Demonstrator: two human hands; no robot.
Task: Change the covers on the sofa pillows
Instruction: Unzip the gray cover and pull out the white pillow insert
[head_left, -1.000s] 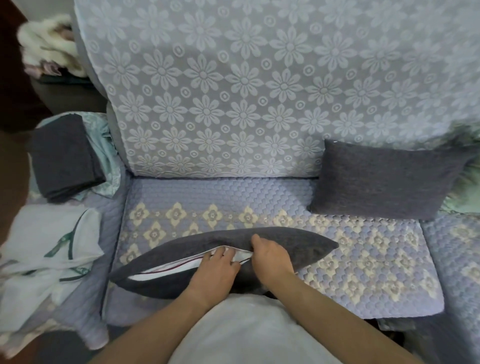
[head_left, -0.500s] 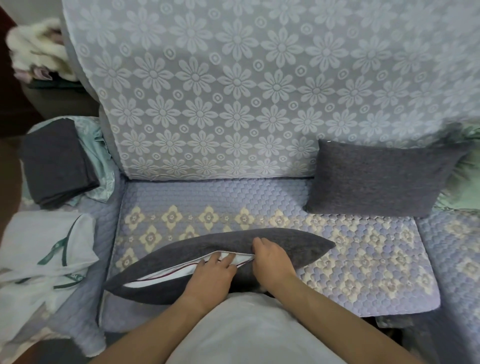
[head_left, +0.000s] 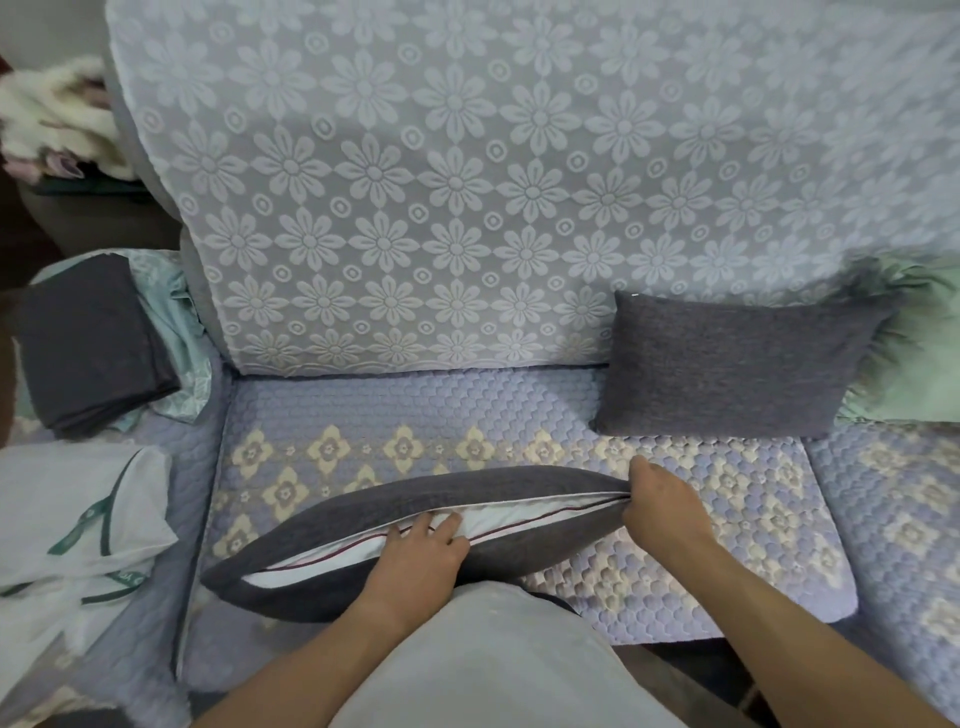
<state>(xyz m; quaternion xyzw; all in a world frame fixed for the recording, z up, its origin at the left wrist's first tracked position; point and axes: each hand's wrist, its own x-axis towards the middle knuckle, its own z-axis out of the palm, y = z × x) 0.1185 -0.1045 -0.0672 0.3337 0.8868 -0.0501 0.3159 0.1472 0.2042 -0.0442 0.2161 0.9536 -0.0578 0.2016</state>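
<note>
Hands (head_left: 665, 506) spread, pinching open pillow (head_left: 415, 540) seam

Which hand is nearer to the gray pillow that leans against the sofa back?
The right hand. It pinches the right end of the front pillow, just below the leaning pillow. The left hand lies farther left, on the opening.

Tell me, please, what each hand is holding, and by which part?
The right hand pinches the grey pillow's cover at the opening's right end; the left hand presses its open edge mid-length.
</note>
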